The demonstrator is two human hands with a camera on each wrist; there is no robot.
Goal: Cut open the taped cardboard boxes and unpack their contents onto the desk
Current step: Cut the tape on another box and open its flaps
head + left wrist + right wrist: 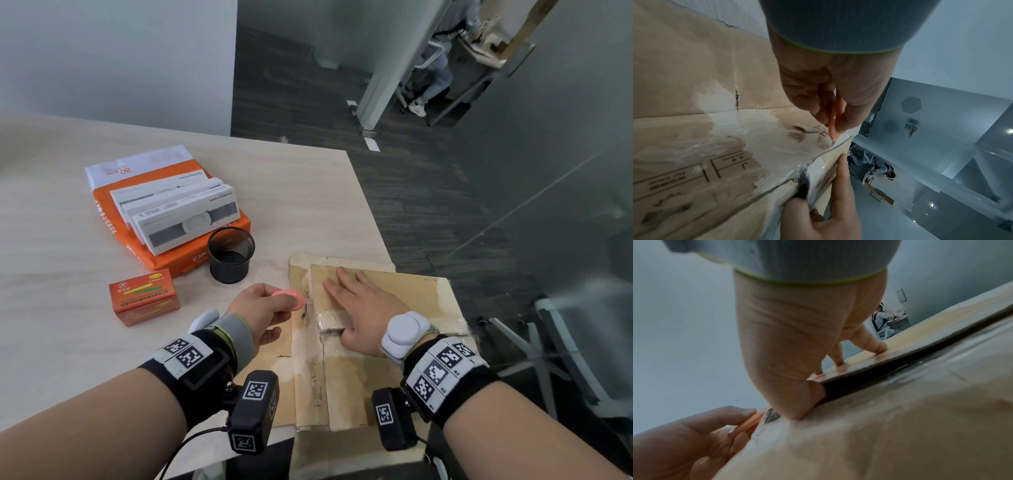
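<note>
Pale wood desk (pixel 68 260) against white wall (pixel 102 51); dark grey carpet (pixel 428 205); glass partition (pixel 565 154) at right; beyond doorway, seated person (pixel 442 61), blurred.

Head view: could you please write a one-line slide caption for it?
Left hand pinches a pink cutter at the taped cardboard box while the right hand presses its flap flat.

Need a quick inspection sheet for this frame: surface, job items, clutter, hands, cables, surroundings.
Surface: light wood desk.
Job's things: taped cardboard box at desk corner, one flap edge lifted; pink cutter with its tip at the tape.
Clutter: orange paper ream under white boxes, mesh pen cup, small orange box.
Grippers: left hand pinches cutter; right hand flat on flap.
Cables: black lead from left wrist camera.
Surroundings: dark carpet, glass wall, another person seated beyond.
</note>
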